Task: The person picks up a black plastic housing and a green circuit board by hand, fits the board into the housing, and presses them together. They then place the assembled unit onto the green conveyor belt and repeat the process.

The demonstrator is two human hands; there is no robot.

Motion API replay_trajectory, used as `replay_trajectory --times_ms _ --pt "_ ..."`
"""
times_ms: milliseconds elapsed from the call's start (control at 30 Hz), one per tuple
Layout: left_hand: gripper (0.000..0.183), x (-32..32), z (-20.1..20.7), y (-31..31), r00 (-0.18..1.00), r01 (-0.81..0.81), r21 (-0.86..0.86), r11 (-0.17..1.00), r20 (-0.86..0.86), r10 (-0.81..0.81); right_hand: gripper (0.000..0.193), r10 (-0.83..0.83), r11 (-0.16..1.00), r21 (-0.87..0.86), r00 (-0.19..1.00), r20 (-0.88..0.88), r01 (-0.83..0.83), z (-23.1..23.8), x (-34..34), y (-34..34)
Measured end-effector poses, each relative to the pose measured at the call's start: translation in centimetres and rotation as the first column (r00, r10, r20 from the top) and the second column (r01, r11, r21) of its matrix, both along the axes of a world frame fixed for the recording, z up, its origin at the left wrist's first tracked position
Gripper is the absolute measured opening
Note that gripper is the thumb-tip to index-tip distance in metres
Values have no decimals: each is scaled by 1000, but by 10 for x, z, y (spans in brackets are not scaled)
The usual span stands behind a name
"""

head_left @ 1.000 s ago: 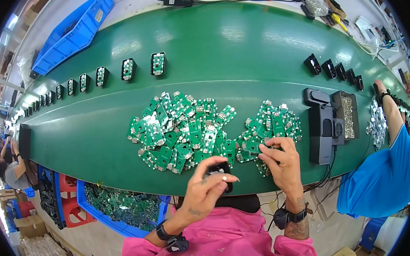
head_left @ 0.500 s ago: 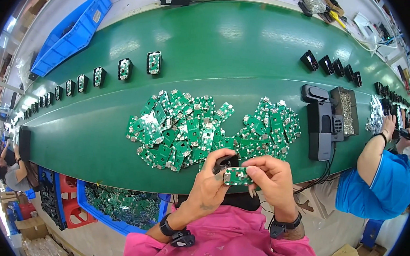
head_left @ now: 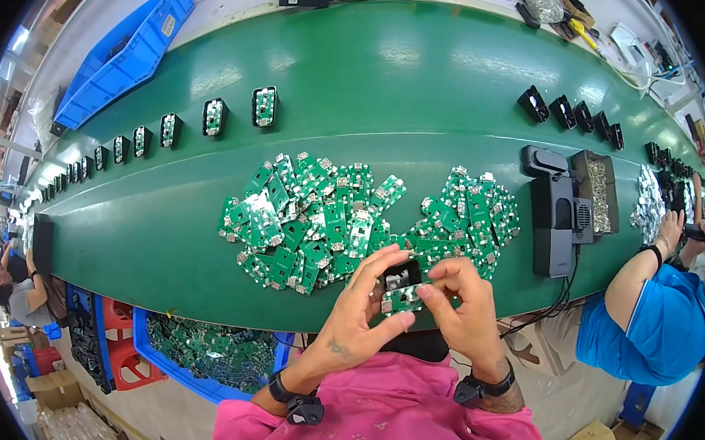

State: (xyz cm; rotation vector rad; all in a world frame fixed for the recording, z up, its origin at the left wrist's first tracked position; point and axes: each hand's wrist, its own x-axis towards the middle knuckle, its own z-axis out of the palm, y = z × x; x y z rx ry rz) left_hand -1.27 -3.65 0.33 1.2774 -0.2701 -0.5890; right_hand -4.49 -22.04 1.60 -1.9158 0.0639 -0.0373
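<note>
Close to the bench's near edge, my left hand point(head_left: 356, 308) curls its fingers round a small black plastic case point(head_left: 403, 272), whose open mouth shows metal parts inside. My right hand point(head_left: 466, 308) pinches a green circuit board point(head_left: 402, 300) between thumb and fingers. The board is tilted at the near side of the case's mouth; whether it touches the rim I cannot tell. My left thumb points toward the board's lower edge. Just beyond my hands lie a large heap of loose green circuit boards point(head_left: 336, 223) and a smaller heap point(head_left: 477, 212) to its right.
Black cases with boards in them point(head_left: 265, 107) form a line toward the far left. Several black cases point(head_left: 532, 104) stand at the far right. A dark fan-like device point(head_left: 552, 226) sits beside a tray of metal parts point(head_left: 596, 192). A person in blue point(head_left: 648, 322) works at right.
The case has turned so that its mouth shows more. The board has tilted and moved slightly left, nearer the case. My left thumb has come forward below the board.
</note>
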Motion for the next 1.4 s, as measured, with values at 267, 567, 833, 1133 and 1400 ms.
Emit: replay_trajectory --times_ms 267,567,833,1133,1400 --pt "61 0 -2 -2 993 -23 -70 997 -121 14 17 18 1000 -26 970 242 -12 -3 3 5" --pt "58 -2 3 -9 992 -44 7 999 -121 45 8 -14 965 261 996 90 -10 -13 -7 22" --pt "53 -3 1 -11 979 -195 -39 980 53 197 10 -138 977 191 968 211 97 -10 -12 32" --pt "47 -4 9 -1 882 -306 164 938 420 214 8 78 955 -296 933 350 32 15 2 20" --pt "51 3 21 9 880 -228 300 926 470 64 12 326 873 -458 897 298 -165 28 14 5"
